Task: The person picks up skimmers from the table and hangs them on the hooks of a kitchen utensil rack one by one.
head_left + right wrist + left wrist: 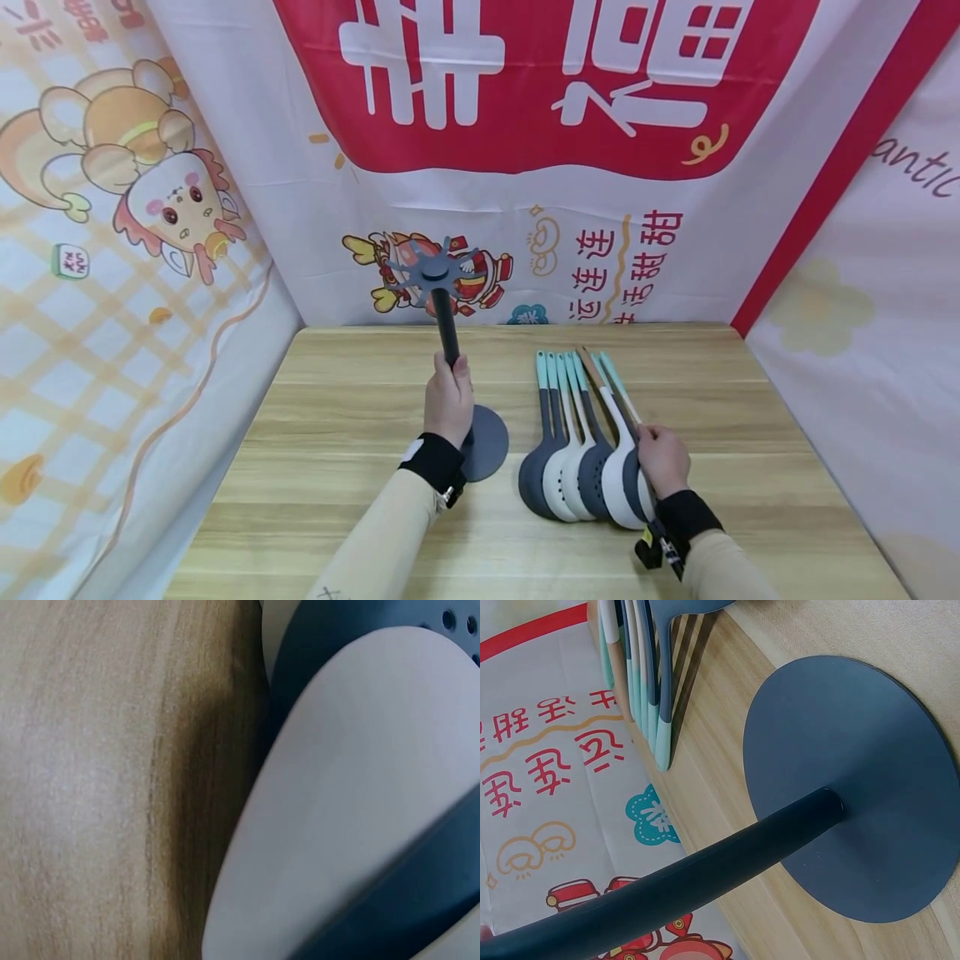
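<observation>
My left hand [448, 400] grips the dark upright pole [446, 329] of a utensil stand. The pole rises from a round flat base [855, 847] on the table and carries a ring of hooks [435, 268] on top, all bare. My right hand [664, 458] pinches the rightmost cooking utensil [621, 390], with a mint handle and white neck, near where neck meets head. It lies at the end of an overlapping row of ladles and slotted spoons, including a grey slotted spoon [592, 483] and a white one [619, 490] with a brown handle tip.
The wooden table [337, 517] meets a printed cloth backdrop [525, 192] at its far edge, with more cloth at both sides. A dark ladle [537, 487] forms the left end of the row, right of the stand's base.
</observation>
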{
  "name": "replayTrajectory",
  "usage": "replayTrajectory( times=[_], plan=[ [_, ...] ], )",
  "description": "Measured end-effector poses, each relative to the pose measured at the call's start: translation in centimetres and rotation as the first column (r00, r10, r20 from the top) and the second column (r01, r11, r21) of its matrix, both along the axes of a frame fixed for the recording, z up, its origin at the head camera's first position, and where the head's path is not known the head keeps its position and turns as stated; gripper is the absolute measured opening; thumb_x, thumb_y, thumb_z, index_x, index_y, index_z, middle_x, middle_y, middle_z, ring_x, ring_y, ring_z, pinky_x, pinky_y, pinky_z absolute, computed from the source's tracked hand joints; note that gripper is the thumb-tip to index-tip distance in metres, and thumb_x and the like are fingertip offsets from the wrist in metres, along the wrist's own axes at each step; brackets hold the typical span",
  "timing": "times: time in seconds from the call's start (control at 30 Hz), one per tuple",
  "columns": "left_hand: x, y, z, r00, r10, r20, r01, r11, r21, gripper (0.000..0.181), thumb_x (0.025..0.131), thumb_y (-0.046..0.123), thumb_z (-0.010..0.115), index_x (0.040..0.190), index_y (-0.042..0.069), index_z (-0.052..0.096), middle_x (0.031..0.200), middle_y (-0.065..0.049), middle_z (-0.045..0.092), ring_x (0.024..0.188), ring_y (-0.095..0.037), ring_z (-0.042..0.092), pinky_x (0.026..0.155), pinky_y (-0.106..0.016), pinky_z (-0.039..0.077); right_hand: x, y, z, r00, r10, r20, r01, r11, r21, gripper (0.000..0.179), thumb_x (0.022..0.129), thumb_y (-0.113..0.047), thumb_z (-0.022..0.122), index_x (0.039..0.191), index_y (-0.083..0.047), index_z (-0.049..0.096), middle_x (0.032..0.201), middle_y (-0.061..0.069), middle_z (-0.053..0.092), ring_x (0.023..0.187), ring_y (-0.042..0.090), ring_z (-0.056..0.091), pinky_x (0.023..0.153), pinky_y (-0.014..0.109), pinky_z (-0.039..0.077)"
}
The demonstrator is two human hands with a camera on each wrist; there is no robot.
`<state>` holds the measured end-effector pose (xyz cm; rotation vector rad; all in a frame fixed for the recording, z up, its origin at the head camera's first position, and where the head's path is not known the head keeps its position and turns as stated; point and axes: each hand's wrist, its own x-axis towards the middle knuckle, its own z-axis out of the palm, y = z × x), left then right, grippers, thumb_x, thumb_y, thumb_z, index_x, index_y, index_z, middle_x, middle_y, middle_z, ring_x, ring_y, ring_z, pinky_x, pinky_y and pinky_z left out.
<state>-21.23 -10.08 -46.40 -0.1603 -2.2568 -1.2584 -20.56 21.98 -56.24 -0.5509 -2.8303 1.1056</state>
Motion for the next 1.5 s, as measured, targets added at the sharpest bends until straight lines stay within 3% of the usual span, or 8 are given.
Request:
replayTrajectory(
  times=[0.4,0.63,0.8,1.07,1.3,1.5],
  plan=[
    [0.2,0.1,0.1,1.000,-0.001,-0.003,0.001,1.000,-0.003,0.029,0.109,0.027,0.032,0.105,0.000,0.042,0.066,-0.007,0.051,0.053,-0.013,0.048,0.049,-0.026,0.041,0.6,-0.2,0.6,1.000,0.002,-0.010,-0.002,1.000,-0.020,0.040,0.103,-0.022,0.045,0.120,0.008,0.065,0.119,0.031,0.064,0.107,0.048,0.061,0.087,0.054,0.048],
    [0.4,0.0,0.1,1.000,0.029,-0.001,-0.029,1.000,-0.005,0.027,0.109,0.026,0.033,0.104,0.000,0.043,0.066,-0.006,0.049,0.053,-0.014,0.046,0.049,-0.026,0.040,1.0,-0.4,0.8,0.999,0.033,-0.040,-0.034,0.999,-0.028,0.039,0.103,-0.021,0.045,0.118,0.009,0.065,0.118,0.031,0.064,0.106,0.048,0.061,0.087,0.056,0.048],
    [0.4,0.1,0.2,1.000,0.028,-0.008,-0.028,1.000,-0.012,0.026,0.109,0.024,0.034,0.105,0.000,0.042,0.066,-0.007,0.049,0.052,-0.014,0.046,0.048,-0.026,0.039,1.0,-0.1,0.9,0.999,0.046,-0.013,-0.047,0.998,-0.047,0.040,0.104,-0.022,0.043,0.122,0.009,0.062,0.120,0.032,0.063,0.108,0.047,0.060,0.088,0.056,0.047],
    [0.4,0.2,0.3,1.000,0.024,0.005,-0.024,1.000,-0.006,0.028,0.109,0.026,0.032,0.106,0.000,0.042,0.066,-0.006,0.047,0.053,-0.014,0.045,0.049,-0.026,0.038,1.4,0.0,1.7,0.999,0.031,0.012,-0.030,0.998,-0.054,0.039,0.105,-0.024,0.042,0.121,0.004,0.065,0.117,0.028,0.065,0.101,0.041,0.061,0.078,0.046,0.047],
    [0.5,0.2,0.2,1.000,0.019,0.005,-0.019,1.000,0.003,0.028,0.109,0.026,0.032,0.106,0.000,0.042,0.066,-0.005,0.046,0.052,-0.013,0.044,0.048,-0.026,0.038,1.6,-0.2,2.1,0.999,0.026,-0.043,-0.028,0.999,-0.037,0.039,0.105,-0.024,0.042,0.119,0.004,0.066,0.118,0.027,0.066,0.107,0.045,0.061,0.084,0.051,0.047],
    [0.4,0.2,0.1,1.000,0.028,-0.013,-0.029,1.000,-0.008,0.029,0.109,0.025,0.033,0.105,-0.001,0.043,0.065,-0.005,0.045,0.052,-0.014,0.043,0.048,-0.026,0.037,1.7,-0.6,2.6,0.996,0.018,-0.086,-0.021,0.999,-0.043,0.038,0.105,-0.022,0.042,0.117,0.004,0.067,0.114,0.024,0.069,0.103,0.042,0.063,0.080,0.047,0.047]
  ],
)
